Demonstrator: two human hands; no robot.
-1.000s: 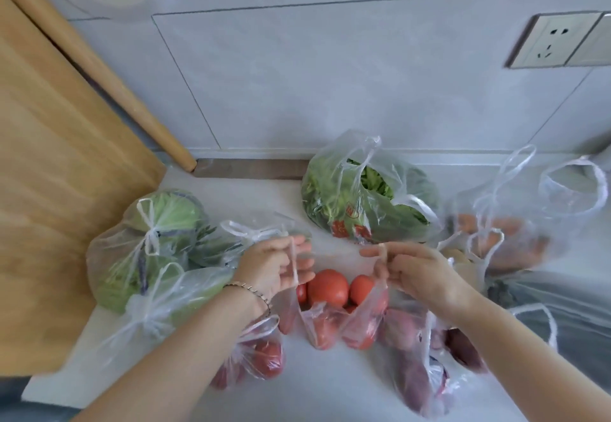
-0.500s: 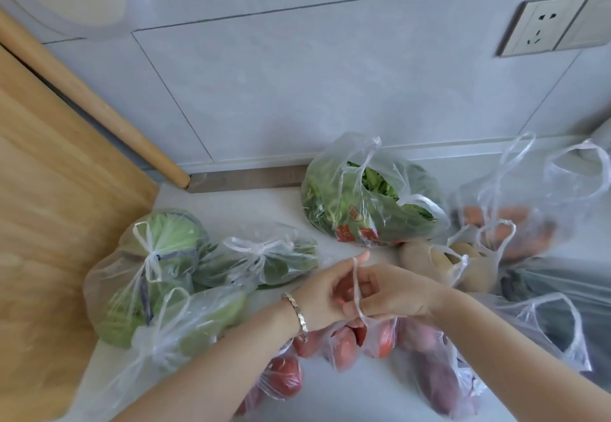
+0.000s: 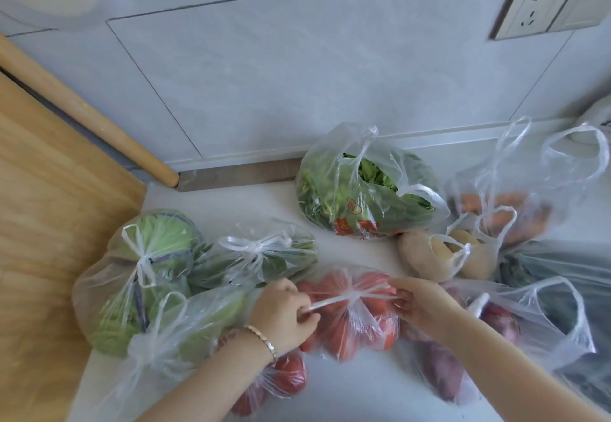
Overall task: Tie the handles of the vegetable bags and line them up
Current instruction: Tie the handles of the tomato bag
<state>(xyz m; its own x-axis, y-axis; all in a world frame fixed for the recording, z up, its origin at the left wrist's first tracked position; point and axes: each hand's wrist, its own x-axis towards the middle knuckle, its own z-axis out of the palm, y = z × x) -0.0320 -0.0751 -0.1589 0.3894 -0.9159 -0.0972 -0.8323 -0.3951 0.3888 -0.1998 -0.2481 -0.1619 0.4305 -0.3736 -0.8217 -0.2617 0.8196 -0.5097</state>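
Clear thin plastic bag of red tomatoes [image 3: 350, 322] at the near middle of the white table [image 3: 357, 392], knot [image 3: 352, 296] forming above the fruit. The left hand [image 3: 284, 312] and right hand [image 3: 421, 306] each hold a pinching grip on one taut twisted handle [image 3: 327, 303]. Equal, level outward tension should seat the knot; a jerk would likely tear the thin film.

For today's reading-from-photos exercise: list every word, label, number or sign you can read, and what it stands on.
Red print on the greens bag: too blurred to read.
Orange oval logo above it: letters too blurred to read.
Wall socket: no readable marking.
Nothing else bears text.
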